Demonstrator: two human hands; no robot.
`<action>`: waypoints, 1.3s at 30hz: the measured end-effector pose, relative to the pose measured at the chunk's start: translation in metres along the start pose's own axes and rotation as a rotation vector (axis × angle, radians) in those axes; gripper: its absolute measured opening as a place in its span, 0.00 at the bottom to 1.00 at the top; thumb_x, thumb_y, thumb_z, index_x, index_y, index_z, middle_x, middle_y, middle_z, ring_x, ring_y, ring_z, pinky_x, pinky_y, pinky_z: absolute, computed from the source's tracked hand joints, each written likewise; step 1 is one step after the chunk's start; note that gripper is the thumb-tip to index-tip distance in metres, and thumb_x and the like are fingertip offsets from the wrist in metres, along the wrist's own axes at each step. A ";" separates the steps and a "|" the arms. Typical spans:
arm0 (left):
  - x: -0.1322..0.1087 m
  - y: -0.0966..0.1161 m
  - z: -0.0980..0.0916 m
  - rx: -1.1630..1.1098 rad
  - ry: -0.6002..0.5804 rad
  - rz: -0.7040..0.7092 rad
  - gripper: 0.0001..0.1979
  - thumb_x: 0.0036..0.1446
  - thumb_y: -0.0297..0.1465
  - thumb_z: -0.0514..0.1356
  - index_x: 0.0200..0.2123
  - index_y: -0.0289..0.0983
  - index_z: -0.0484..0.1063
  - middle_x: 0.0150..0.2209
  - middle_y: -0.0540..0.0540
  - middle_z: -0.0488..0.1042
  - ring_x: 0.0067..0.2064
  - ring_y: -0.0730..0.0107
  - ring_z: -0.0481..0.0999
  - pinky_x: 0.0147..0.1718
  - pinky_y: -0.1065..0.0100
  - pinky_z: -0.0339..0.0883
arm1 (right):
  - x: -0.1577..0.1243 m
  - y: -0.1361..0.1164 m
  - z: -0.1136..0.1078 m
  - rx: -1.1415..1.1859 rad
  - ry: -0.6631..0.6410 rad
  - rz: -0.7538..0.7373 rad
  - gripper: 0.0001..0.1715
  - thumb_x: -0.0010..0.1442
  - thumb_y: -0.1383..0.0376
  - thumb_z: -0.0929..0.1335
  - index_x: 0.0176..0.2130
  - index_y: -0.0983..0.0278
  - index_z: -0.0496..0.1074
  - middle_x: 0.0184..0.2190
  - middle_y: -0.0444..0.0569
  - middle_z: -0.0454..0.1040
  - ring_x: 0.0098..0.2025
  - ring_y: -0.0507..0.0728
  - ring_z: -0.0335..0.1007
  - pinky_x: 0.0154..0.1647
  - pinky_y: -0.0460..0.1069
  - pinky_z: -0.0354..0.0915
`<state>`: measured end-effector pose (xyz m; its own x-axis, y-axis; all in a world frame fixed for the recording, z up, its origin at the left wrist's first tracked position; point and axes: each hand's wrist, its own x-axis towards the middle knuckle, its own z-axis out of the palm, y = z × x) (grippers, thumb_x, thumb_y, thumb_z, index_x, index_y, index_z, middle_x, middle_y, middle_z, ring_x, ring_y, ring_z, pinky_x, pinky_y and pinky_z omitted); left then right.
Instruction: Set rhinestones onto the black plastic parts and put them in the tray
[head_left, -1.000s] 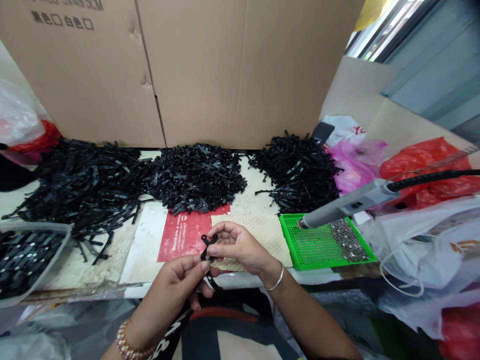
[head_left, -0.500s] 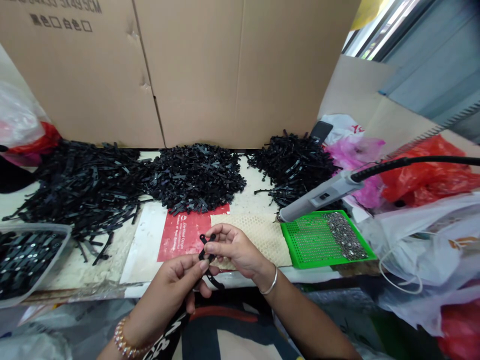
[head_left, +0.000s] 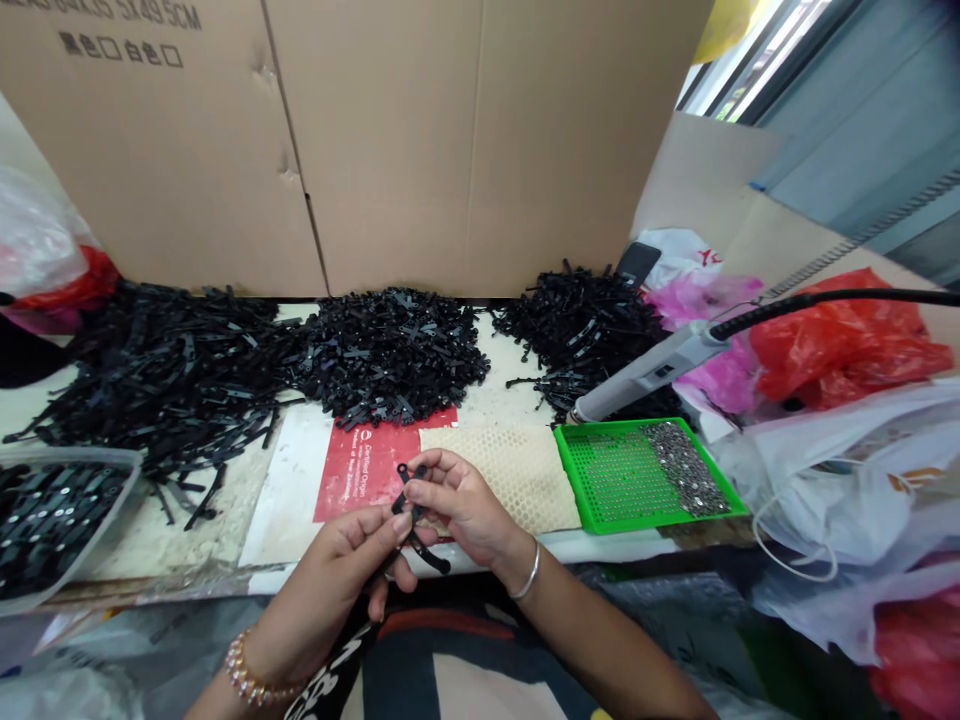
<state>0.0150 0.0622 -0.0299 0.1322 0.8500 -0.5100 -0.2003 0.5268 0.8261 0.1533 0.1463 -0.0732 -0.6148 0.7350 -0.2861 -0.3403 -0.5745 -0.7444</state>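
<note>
both hands met low at the table edge, just in front of the red card & beige mesh mat. left hand pinched the black parts from below w/ thumb & forefinger, other fingers curled under. right hand pinched the same parts from above, fingertips pressed together on the upper end. the parts looked like two thin slotted strips crossed or being joined; exact fit was too small to tell. one end stuck out lower right, past the table edge, over the lap.

risks, as i judged them:
- grip was fingertip only on small slick plastic, so a slip could've sent a strip off the edge onto the lap or floor, since the hands sat right over the gap.
- if the strips were forced together at an angle, a thin end might've bent or snapped.
- a dropped piece would've been hard to find again: three black heaps of near-identical bits, left pile, middle pile, right pile, lay close behind.
- grey tool w/ its black cable hung by the far corner of the green tray; a snag from the right forearm could've tipped the tray & scattered the metal bits.
- clear tub at far left sat partly off the edge, holding more black pieces; an elbow knock might've spilled it.
</note>
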 end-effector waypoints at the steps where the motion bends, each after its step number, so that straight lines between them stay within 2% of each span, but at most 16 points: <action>1: -0.001 0.000 0.000 -0.002 -0.007 -0.002 0.26 0.54 0.51 0.61 0.34 0.30 0.72 0.23 0.45 0.73 0.15 0.83 0.59 0.15 0.80 0.46 | 0.000 0.000 0.001 -0.001 -0.008 -0.012 0.29 0.42 0.59 0.82 0.38 0.66 0.70 0.28 0.44 0.72 0.27 0.50 0.69 0.25 0.40 0.64; 6: -0.003 0.001 0.000 0.006 -0.011 0.005 0.25 0.55 0.50 0.61 0.35 0.30 0.72 0.23 0.45 0.73 0.16 0.83 0.59 0.16 0.80 0.47 | -0.004 -0.003 0.005 -0.011 -0.067 -0.058 0.27 0.46 0.59 0.81 0.39 0.66 0.69 0.27 0.44 0.72 0.27 0.50 0.70 0.25 0.40 0.64; 13: -0.005 0.000 -0.001 -0.002 -0.015 0.031 0.25 0.55 0.50 0.62 0.36 0.30 0.74 0.23 0.46 0.72 0.18 0.82 0.58 0.17 0.80 0.49 | -0.007 -0.003 0.008 -0.058 -0.057 -0.105 0.28 0.46 0.58 0.81 0.39 0.66 0.68 0.27 0.43 0.71 0.29 0.51 0.71 0.26 0.40 0.65; 19: -0.011 0.008 0.003 -0.062 -0.007 0.050 0.24 0.50 0.49 0.66 0.32 0.31 0.75 0.31 0.42 0.74 0.22 0.79 0.61 0.17 0.79 0.50 | -0.009 -0.005 0.009 -0.067 -0.103 -0.111 0.27 0.47 0.58 0.80 0.39 0.65 0.68 0.29 0.43 0.71 0.28 0.50 0.71 0.26 0.40 0.66; 25: -0.016 0.012 0.006 0.010 0.026 0.088 0.24 0.49 0.50 0.66 0.32 0.31 0.76 0.21 0.47 0.70 0.20 0.79 0.58 0.17 0.79 0.48 | -0.010 -0.013 0.012 -0.104 -0.143 -0.142 0.26 0.49 0.58 0.80 0.41 0.65 0.68 0.30 0.43 0.70 0.29 0.50 0.71 0.30 0.41 0.68; 29: -0.015 0.006 0.004 -0.017 0.029 0.090 0.24 0.52 0.49 0.64 0.34 0.31 0.76 0.23 0.45 0.72 0.19 0.82 0.56 0.17 0.78 0.46 | -0.010 -0.013 0.012 -0.149 -0.130 -0.187 0.26 0.49 0.59 0.79 0.41 0.65 0.68 0.32 0.43 0.71 0.32 0.50 0.71 0.34 0.42 0.68; 33: -0.014 0.003 0.006 -0.039 0.010 0.056 0.23 0.53 0.48 0.65 0.36 0.31 0.76 0.24 0.45 0.72 0.19 0.82 0.58 0.17 0.78 0.47 | -0.014 -0.010 0.010 -0.110 -0.112 -0.163 0.27 0.48 0.59 0.80 0.40 0.65 0.67 0.31 0.43 0.71 0.31 0.51 0.72 0.32 0.42 0.68; 39: -0.019 0.005 0.012 -0.137 0.118 0.072 0.21 0.44 0.45 0.71 0.30 0.32 0.77 0.24 0.48 0.71 0.20 0.83 0.57 0.17 0.80 0.49 | -0.018 -0.011 0.008 -0.141 -0.094 -0.219 0.27 0.46 0.57 0.80 0.37 0.64 0.66 0.30 0.42 0.71 0.30 0.51 0.72 0.34 0.43 0.68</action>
<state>0.0233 0.0485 -0.0135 -0.0007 0.8760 -0.4823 -0.3360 0.4541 0.8252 0.1624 0.1362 -0.0553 -0.6031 0.7956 -0.0568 -0.3738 -0.3448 -0.8610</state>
